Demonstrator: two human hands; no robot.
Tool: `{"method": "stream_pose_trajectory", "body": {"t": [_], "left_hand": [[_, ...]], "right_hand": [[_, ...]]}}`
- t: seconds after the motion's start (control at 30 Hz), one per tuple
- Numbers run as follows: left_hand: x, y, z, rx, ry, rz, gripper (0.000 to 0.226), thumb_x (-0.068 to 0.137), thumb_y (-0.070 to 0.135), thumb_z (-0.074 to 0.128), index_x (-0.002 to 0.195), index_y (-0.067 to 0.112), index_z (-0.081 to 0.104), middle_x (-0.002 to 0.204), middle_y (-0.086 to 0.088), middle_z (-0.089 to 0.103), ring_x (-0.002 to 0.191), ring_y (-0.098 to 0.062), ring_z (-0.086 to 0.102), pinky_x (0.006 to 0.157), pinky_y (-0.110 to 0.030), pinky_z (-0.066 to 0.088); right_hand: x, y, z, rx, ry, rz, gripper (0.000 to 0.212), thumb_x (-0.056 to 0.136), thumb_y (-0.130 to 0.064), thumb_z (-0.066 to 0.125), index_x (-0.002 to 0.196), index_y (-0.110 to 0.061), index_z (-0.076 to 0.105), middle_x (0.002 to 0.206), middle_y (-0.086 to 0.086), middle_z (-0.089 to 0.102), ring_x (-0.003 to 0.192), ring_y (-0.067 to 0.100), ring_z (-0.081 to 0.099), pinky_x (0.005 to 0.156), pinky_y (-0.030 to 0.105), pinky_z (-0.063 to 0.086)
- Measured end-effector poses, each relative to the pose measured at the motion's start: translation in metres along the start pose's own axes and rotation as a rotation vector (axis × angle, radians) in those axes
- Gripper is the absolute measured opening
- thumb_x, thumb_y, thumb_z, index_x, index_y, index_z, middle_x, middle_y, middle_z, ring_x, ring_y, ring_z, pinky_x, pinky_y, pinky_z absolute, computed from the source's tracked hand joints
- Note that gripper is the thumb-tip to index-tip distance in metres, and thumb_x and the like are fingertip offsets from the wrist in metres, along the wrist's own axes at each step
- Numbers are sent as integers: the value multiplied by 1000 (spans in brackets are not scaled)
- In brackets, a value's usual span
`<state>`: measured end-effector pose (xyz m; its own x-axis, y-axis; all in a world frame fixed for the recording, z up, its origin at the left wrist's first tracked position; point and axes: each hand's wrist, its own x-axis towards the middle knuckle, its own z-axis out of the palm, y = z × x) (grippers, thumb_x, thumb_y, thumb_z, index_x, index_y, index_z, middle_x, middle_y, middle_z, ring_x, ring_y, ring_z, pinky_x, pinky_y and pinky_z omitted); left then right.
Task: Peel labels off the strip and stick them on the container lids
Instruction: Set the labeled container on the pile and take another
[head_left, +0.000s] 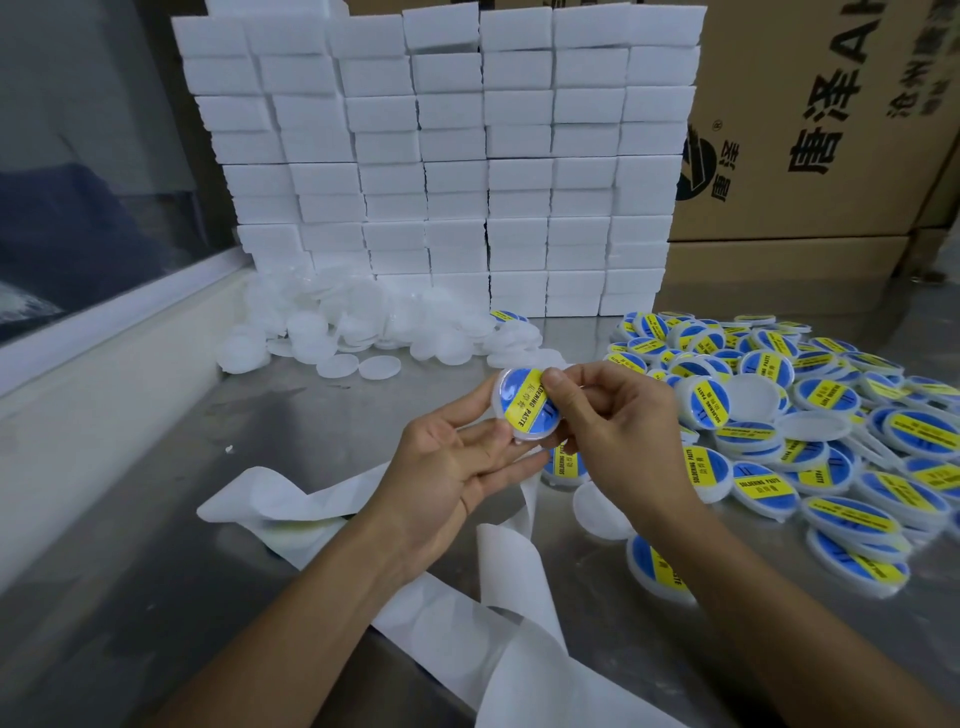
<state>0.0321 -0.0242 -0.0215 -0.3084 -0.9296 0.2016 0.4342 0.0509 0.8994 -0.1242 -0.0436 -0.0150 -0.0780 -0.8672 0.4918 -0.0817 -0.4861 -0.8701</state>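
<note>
My left hand (457, 467) holds a round white lid (519, 402) from below, tilted toward me. A blue and yellow label (524, 399) reading "SOLDERING PASTE" lies on the lid. My right hand (602, 415) grips the lid's right edge, with its thumb pressing on the label. The white backing strip (498, 623) trails in loops across the metal table (130, 571) under my forearms. A pile of plain white lids (374, 327) lies behind my hands. Several labelled lids (810, 436) are heaped at the right.
A wall of stacked white boxes (447, 156) stands at the back. Brown cardboard cartons (810, 130) rise at the back right. A window ledge (104, 312) runs along the left side of the table.
</note>
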Motion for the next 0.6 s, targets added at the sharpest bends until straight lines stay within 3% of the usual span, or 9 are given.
{"method": "stream_pose_trajectory", "body": {"t": [0.13,0.23,0.4,0.5,0.6], "left_hand": [[1,-3,1,-45,9,12,37,94,0,48,127,13,58,119,-13,69,111,-28,66,86,-36,57],[2,2,-1,-56,35,30,38,97,5,44,133,11,53,123,-13,67,113,-29,65,88,-37,56],[0,4,-1,19,77,19,33,97,7,46,122,21,63,111,-18,71,105,-31,69,84,-34,58],[0,5,2,16,121,50,33,82,19,61,113,18,70,106,-22,71,103,-35,69,85,-39,58],[1,4,5,82,214,90,46,68,33,74,109,14,73,97,-19,74,98,-35,70,81,-39,59]], "right_hand": [[-2,2,4,2,-19,-8,9,87,-13,69,95,-8,68,73,3,74,61,15,71,55,23,56],[-5,5,8,0,-109,17,31,77,-19,80,106,-19,68,87,4,74,70,20,72,59,27,56],[-8,10,10,97,-219,30,17,68,-23,85,83,-20,75,72,2,74,61,10,65,55,22,51],[-10,15,12,-150,-169,-90,3,82,-23,78,84,-23,75,67,0,71,57,13,61,56,32,50],[-13,12,12,-377,-186,-268,7,89,-24,69,91,-18,73,77,-6,68,68,15,63,62,37,52]]}}
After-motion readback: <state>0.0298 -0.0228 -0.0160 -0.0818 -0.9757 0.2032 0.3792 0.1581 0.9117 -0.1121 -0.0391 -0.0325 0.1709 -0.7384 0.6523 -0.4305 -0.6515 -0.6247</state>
